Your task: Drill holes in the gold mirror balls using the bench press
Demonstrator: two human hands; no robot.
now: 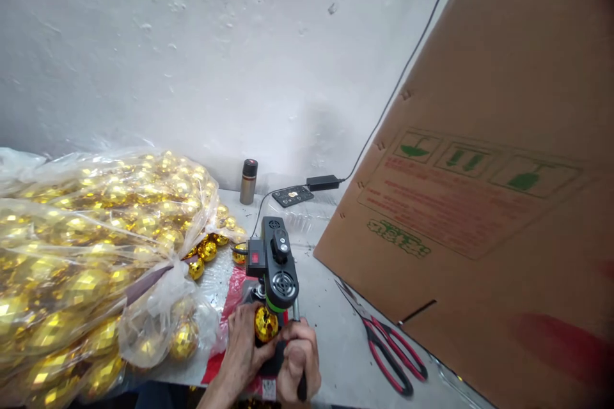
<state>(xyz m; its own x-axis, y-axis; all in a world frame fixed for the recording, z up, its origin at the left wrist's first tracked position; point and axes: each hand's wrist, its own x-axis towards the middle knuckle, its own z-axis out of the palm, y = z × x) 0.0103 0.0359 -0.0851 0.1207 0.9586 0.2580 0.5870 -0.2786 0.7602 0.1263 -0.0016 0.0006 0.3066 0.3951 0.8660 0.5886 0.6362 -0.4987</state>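
Observation:
My left hand (242,348) is closed around a small gold mirror ball (265,324), holding it under the head of a black tabletop machine (277,264). My right hand (298,367) is wrapped around a black lever handle at the machine's front. The machine has a red display on its left side and a green ring near its nozzle. It stands on a red mat (233,307) on the grey table.
A big clear bag (81,249) full of gold mirror balls fills the left. Loose gold balls (207,250) lie beside it. Red-handled scissors (386,348) lie to the right. A large cardboard box (484,204) leans at right. A metal flask (248,181), phone and power adapter sit by the wall.

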